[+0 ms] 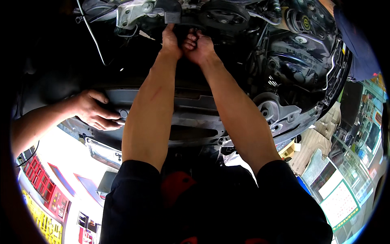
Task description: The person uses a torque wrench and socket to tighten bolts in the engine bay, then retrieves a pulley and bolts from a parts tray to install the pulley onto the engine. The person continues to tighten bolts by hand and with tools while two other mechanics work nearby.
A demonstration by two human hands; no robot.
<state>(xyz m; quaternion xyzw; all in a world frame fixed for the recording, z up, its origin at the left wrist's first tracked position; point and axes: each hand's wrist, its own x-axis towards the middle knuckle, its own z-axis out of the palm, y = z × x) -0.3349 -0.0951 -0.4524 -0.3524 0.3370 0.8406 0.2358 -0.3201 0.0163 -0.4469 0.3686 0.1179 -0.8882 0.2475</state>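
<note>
Both my bare arms reach up into a car's engine bay. My left hand (170,42) is just below a grey block-shaped part (172,17), its thumb pointing up; most of its fingers are hidden in the dark. Close beside it, my right hand (198,46) has its fingers curled in. What those fingers hold, if anything, cannot be made out. Above and to the right of my hands sits a round, ribbed black pulley (225,15). A metal bracket (131,14) is up to the left.
Another person's hand (97,110) rests on the dark crossbeam (189,107) beneath my forearms. A thin metal rod (92,34) stands at upper left. A dark blue sleeve (357,44) is at far right, near a black cap with a yellow mark (306,22). A headlight (103,152) is lower left.
</note>
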